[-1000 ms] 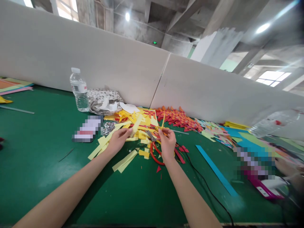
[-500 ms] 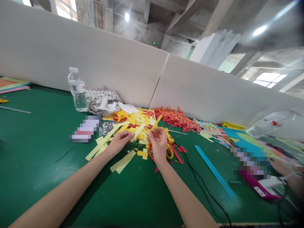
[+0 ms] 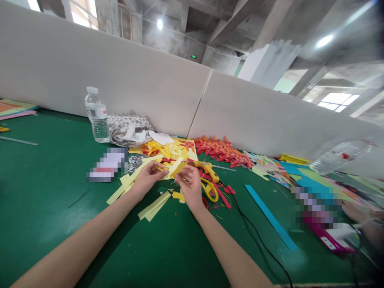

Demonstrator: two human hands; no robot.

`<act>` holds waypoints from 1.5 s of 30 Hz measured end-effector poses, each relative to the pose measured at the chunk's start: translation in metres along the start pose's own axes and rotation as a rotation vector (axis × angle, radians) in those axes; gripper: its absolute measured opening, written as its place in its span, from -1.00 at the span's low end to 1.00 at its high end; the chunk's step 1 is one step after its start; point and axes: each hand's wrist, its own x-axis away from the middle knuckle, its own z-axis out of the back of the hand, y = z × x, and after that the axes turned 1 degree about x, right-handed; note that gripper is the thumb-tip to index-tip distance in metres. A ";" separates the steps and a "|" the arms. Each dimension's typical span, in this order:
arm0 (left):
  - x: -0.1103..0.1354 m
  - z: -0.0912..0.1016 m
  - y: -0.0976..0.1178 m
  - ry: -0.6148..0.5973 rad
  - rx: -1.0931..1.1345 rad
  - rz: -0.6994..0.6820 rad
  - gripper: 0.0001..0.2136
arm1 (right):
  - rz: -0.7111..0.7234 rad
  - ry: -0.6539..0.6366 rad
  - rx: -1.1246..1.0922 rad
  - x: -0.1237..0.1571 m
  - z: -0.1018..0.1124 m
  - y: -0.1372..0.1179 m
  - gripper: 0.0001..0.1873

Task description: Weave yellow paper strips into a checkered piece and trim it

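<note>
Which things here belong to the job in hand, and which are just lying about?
Job in hand, judging by position:
yellow paper pinched between the left hand and right hand
loose pale strips below the hands
probably the glue gun

Apparently just lying about:
upright water bottle
patterned cloth beside it
long blue strip

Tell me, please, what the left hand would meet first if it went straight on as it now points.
Probably the right hand, just past the flat pale yellow paper strip the left hand holds, though depth is unclear.
</note>
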 end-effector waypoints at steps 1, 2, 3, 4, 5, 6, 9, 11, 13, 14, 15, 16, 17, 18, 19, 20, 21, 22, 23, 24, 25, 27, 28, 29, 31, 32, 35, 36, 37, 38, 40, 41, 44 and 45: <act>0.000 -0.001 0.000 -0.004 0.007 -0.009 -0.71 | -0.003 0.004 0.019 0.000 0.000 0.000 -0.65; 0.000 -0.001 0.000 -0.011 0.018 -0.011 -0.70 | -0.006 0.005 0.040 -0.001 0.000 0.001 -0.66; 0.001 -0.002 0.000 -0.017 0.029 -0.009 -0.69 | -0.009 0.006 0.055 -0.001 0.000 0.001 -0.66; 0.000 -0.002 0.000 -0.021 0.038 -0.004 -0.68 | -0.012 0.009 0.065 -0.002 0.001 0.001 -0.66; 0.000 -0.002 -0.001 -0.023 0.040 0.002 -0.66 | -0.015 0.008 0.071 -0.002 0.001 0.002 -0.65; 0.000 -0.002 -0.002 -0.024 0.036 0.006 -0.64 | -0.018 0.004 0.075 -0.003 0.000 0.002 -0.64; 0.000 -0.002 -0.004 -0.045 0.010 -0.001 -0.60 | -0.024 -0.037 0.099 -0.003 0.000 0.000 -0.62; 0.000 -0.001 -0.005 -0.065 0.005 -0.015 -0.58 | -0.021 -0.081 0.130 -0.002 0.000 -0.001 -0.61; 0.000 -0.001 -0.007 -0.077 0.006 -0.028 -0.58 | -0.017 -0.102 0.154 0.000 0.000 -0.002 -0.60; 0.000 -0.001 -0.007 -0.072 0.006 -0.033 -0.57 | -0.019 -0.098 0.154 0.000 -0.001 -0.002 -0.58; -0.001 -0.001 -0.008 -0.061 0.004 -0.034 -0.57 | -0.022 -0.087 0.142 0.000 -0.001 -0.001 -0.56; -0.001 -0.001 -0.008 -0.046 0.001 -0.033 -0.57 | -0.031 -0.072 0.120 0.000 -0.001 -0.001 -0.53; -0.002 -0.001 -0.008 -0.030 -0.003 -0.033 -0.56 | -0.046 -0.057 0.092 -0.001 -0.001 0.000 -0.51; -0.002 0.000 -0.008 -0.020 -0.011 -0.033 -0.56 | -0.070 -0.048 0.058 -0.002 -0.001 0.000 -0.48; -0.002 0.000 -0.008 -0.015 -0.023 -0.036 -0.56 | -0.102 -0.046 0.021 -0.003 -0.001 0.001 -0.46; -0.002 0.000 -0.008 -0.019 -0.039 -0.039 -0.55 | -0.141 -0.051 -0.019 -0.004 -0.001 0.000 -0.45; -0.002 0.000 -0.008 -0.028 -0.060 -0.040 -0.55 | -0.184 -0.062 -0.059 -0.005 -0.001 0.000 -0.44; -0.001 0.000 -0.008 -0.042 -0.084 -0.036 -0.55 | -0.222 -0.073 -0.096 -0.005 -0.001 -0.001 -0.43; -0.001 0.000 -0.008 -0.059 -0.108 -0.033 -0.56 | -0.252 -0.079 -0.127 -0.005 0.000 -0.003 -0.42; 0.000 0.000 -0.007 -0.074 -0.129 -0.031 -0.56 | -0.269 -0.080 -0.148 -0.006 0.000 -0.004 -0.42; 0.001 -0.001 -0.007 -0.085 -0.143 -0.034 -0.56 | -0.276 -0.073 -0.158 -0.006 0.000 -0.005 -0.41; 0.004 -0.001 -0.004 -0.094 -0.147 -0.042 -0.58 | -0.262 -0.042 -0.158 -0.006 0.001 -0.007 -0.42; 0.005 -0.002 -0.002 -0.096 -0.136 -0.042 -0.59 | -0.249 -0.025 -0.152 -0.006 0.002 -0.007 -0.43; 0.006 -0.002 -0.001 -0.100 -0.118 -0.036 -0.59 | -0.237 -0.010 -0.145 -0.006 0.003 -0.007 -0.44; 0.007 -0.003 0.002 -0.120 -0.076 -0.017 -0.59 | -0.217 0.017 -0.128 -0.007 0.005 -0.006 -0.47; 0.007 -0.003 0.002 -0.133 -0.055 -0.012 -0.58 | -0.212 0.031 -0.121 -0.008 0.005 -0.005 -0.47; 0.006 -0.002 -0.001 -0.157 -0.016 -0.004 -0.53 | -0.203 0.065 -0.118 -0.009 0.006 -0.003 -0.46; 0.006 -0.001 -0.003 -0.161 -0.011 -0.006 -0.52 | -0.200 0.074 -0.120 -0.009 0.005 -0.002 -0.47; 0.005 -0.001 -0.004 -0.164 -0.008 -0.011 -0.52 | -0.197 0.081 -0.123 -0.009 0.005 -0.002 -0.47; 0.005 0.000 -0.005 -0.167 -0.005 -0.019 -0.51 | -0.193 0.089 -0.127 -0.009 0.005 -0.001 -0.47; 0.004 -0.001 -0.006 -0.177 0.011 -0.033 -0.49 | -0.188 0.107 -0.140 -0.009 0.004 -0.001 -0.47; 0.004 -0.001 -0.005 -0.185 0.026 -0.034 -0.48 | -0.186 0.116 -0.148 -0.008 0.003 -0.001 -0.47; 0.004 -0.002 -0.004 -0.184 0.066 -0.018 -0.45 | -0.176 0.119 -0.161 -0.008 0.003 -0.001 -0.45; 0.004 -0.003 -0.003 -0.174 0.065 -0.012 -0.45 | -0.177 0.111 -0.162 -0.007 0.003 -0.001 -0.44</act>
